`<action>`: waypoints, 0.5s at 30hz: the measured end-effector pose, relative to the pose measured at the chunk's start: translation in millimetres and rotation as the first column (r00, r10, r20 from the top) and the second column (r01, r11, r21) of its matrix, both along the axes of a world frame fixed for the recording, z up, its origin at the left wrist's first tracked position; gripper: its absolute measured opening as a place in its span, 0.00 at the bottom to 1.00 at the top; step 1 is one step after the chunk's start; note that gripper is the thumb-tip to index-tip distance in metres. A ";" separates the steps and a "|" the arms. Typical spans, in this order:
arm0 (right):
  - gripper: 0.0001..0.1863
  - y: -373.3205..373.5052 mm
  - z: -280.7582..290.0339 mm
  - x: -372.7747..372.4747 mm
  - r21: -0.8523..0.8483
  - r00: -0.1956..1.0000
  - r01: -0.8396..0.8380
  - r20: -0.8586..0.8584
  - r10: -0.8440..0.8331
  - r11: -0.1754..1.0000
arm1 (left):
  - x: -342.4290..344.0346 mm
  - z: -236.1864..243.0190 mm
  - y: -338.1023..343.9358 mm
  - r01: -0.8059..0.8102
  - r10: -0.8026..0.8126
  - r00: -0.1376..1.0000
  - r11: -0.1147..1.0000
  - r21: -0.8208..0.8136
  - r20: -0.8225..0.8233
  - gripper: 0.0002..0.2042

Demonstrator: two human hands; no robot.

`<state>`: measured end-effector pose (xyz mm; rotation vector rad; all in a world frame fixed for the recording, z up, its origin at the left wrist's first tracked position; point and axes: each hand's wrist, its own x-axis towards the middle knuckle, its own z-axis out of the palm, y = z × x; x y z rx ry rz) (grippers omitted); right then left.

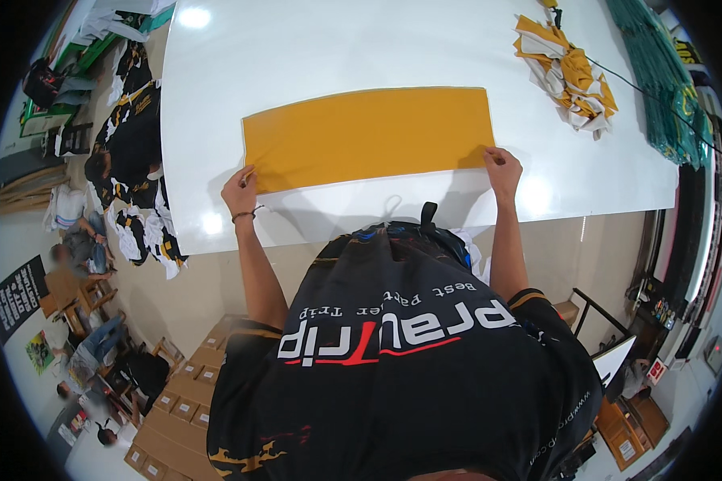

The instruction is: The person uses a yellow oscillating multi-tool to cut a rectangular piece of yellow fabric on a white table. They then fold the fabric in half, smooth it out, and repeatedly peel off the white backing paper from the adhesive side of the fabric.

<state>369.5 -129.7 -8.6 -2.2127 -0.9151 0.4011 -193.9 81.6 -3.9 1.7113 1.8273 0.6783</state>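
A flat mustard-yellow fabric piece [369, 136], roughly rectangular with a slightly curved far edge, lies spread on the white table [425, 48]. At its near left corner, my left hand [241, 191] pinches the cloth between thumb and fingers. My right hand [502, 168] pinches the near right corner in the same way. The near edge runs fairly straight between both hands, with faint creases close to the left one. A dark band circles my left wrist.
A crumpled heap of yellow and white fabric scraps [569, 76] sits at the far right. Beyond it, green netting-like material [658, 80] hangs along the table's edge with a black cord. Black and white garments [140, 160] and people are at left; cardboard boxes [172, 417] stand lower left.
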 end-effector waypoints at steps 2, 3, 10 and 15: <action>0.11 2.1 5.7 -3.6 -0.002 0.999 0.003 -0.046 -0.003 1.000 | -2.8 -7.0 0.9 0.001 -0.003 0.999 0.999 0.046 0.043 0.13; 0.12 5.1 8.5 -4.9 -0.001 0.998 0.007 -0.068 -0.007 1.000 | 0.9 -6.5 4.1 0.001 -0.004 0.998 0.999 0.046 0.060 0.13; 0.19 35.1 17.4 5.2 -0.071 1.000 0.009 0.025 -0.007 0.997 | 11.0 -1.8 45.3 0.021 -0.019 0.998 0.999 -0.037 0.057 0.17; 0.21 61.9 16.5 23.0 -0.062 1.000 0.012 -0.011 -0.013 0.998 | 26.2 10.8 74.5 0.046 -0.041 0.997 0.995 -0.091 0.064 0.17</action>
